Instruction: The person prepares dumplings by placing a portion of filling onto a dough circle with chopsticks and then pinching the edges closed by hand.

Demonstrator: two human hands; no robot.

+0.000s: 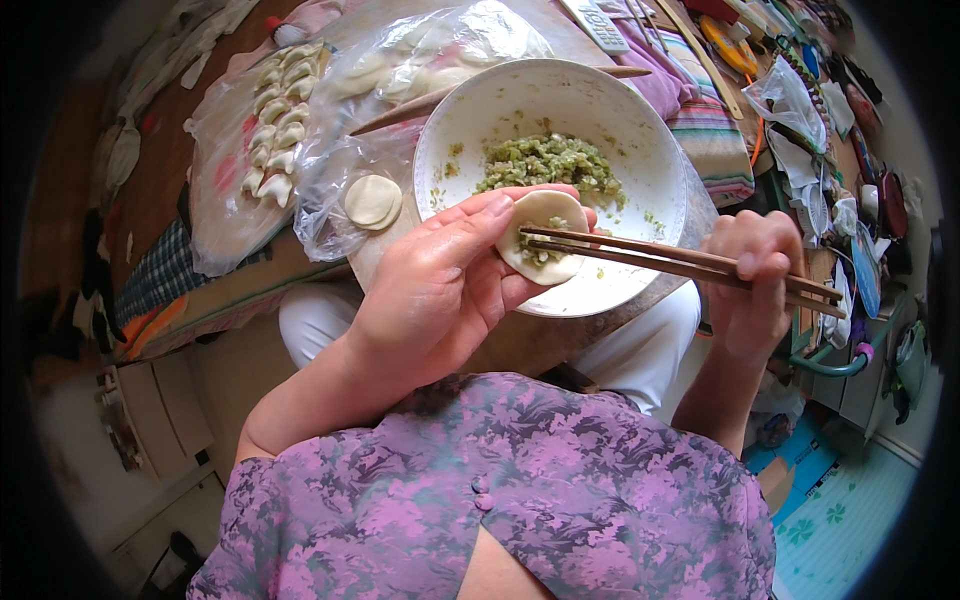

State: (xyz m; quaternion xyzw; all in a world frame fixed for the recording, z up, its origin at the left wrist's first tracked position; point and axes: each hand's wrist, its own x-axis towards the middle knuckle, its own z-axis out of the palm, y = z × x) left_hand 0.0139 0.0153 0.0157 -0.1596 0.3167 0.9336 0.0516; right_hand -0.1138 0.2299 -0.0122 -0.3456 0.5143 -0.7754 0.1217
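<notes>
My left hand point(430, 275) cups a round dumpling wrapper point(518, 225) over the near rim of a big white bowl point(650, 150). Some green filling point(552, 250) lies in the middle of that wrapper. In my right hand point(752, 270) is a pair of wooden chopsticks point(690, 262), their tips touching the filling. More chopped green filling point(560, 165) is heaped inside the bowl, with bits stuck to its wall. Just left of the bowl lie a few stacked wrappers point(373, 203).
Rows of folded dumplings point(277, 125) lie on a plastic-covered tray point(215, 215) at the left. Behind the bowl are a tapered rolling pin point(395, 115), a clear plastic bag point(430, 50) over pale dough pieces and a remote control point(597, 25). Clutter crowds the right side, including a white bag point(788, 100).
</notes>
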